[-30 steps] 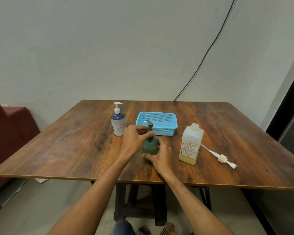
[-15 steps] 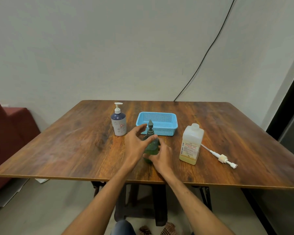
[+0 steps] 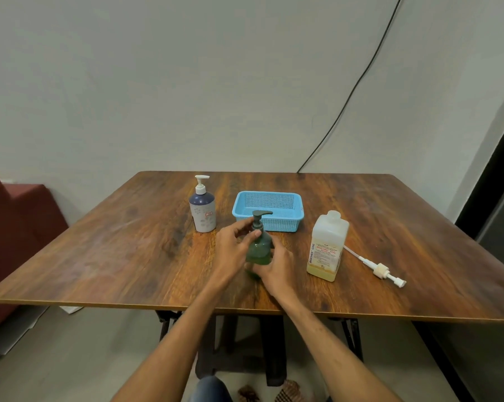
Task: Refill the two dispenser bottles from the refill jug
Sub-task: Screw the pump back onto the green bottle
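I am watching the green dispenser bottle (image 3: 259,248) standing upright on the wooden table (image 3: 129,250), near the front edge and roughly at the middle of its width, with its dark pump head on and the spout pointing right. My left hand (image 3: 233,248) is grasping the bottle's neck just under the pump, thumb and fingers curled round it. My right hand (image 3: 277,268) is gripping the lower body of the bottle from the right, its fingers wrapping round the base.

The blue basket (image 3: 274,224) is sitting just behind the bottle. To the left of the basket, the white-pump dispenser bottle (image 3: 203,210) is standing upright, apart from both hands. The refill jug (image 3: 327,246) is standing upright to the right of my right hand, near but not touching it, showing yellowish liquid low in its bottom. A loose pump (image 3: 381,269) is lying flat on the table just right of the jug, its tube end pointing toward the jug.

A black cable (image 3: 361,79) is running down the wall behind the table.
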`<action>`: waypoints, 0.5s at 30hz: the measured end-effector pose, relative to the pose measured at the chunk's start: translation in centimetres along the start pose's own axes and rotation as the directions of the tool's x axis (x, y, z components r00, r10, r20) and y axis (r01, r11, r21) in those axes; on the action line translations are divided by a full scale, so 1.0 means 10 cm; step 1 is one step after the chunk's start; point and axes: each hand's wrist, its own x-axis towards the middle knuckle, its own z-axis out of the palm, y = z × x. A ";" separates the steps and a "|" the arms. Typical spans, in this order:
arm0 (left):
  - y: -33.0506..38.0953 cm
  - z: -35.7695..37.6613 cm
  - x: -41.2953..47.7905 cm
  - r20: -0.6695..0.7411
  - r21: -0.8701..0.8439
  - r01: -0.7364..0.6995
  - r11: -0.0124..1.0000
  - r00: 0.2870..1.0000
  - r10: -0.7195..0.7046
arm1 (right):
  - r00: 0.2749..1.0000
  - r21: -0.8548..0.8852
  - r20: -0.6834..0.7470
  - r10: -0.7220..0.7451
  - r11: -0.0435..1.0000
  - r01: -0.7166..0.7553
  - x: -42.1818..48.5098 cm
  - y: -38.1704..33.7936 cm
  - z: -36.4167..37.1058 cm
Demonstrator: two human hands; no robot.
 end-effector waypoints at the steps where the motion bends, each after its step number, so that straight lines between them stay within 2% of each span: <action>1: 0.00 -0.05 0.02 0.064 -0.027 0.008 1.000 0.998 -0.006 | 1.000 0.003 0.000 0.004 1.000 -0.004 0.00 0.00 0.00; 3: 0.00 -0.12 0.06 0.147 -0.070 0.034 0.997 0.989 -0.023 | 1.000 0.002 0.013 0.011 1.000 -0.011 0.01 0.00 -0.01; 5: 0.00 -0.12 0.06 0.159 -0.118 0.061 0.991 0.986 -0.042 | 1.000 -0.006 0.023 0.018 1.000 -0.017 0.01 0.01 -0.02; 10: 0.05 0.09 0.01 -0.164 -0.089 0.055 0.995 0.984 -0.069 | 1.000 -0.026 0.002 0.017 1.000 -0.017 0.01 0.00 0.00; 12: 0.06 0.12 0.02 -0.192 -0.066 0.039 0.997 0.980 -0.051 | 1.000 -0.021 0.011 0.026 0.999 -0.026 0.01 -0.01 -0.02; 15: 0.08 0.07 0.05 -0.135 -0.088 0.047 0.995 0.989 -0.059 | 1.000 -0.006 0.022 0.022 1.000 -0.022 0.00 -0.03 -0.02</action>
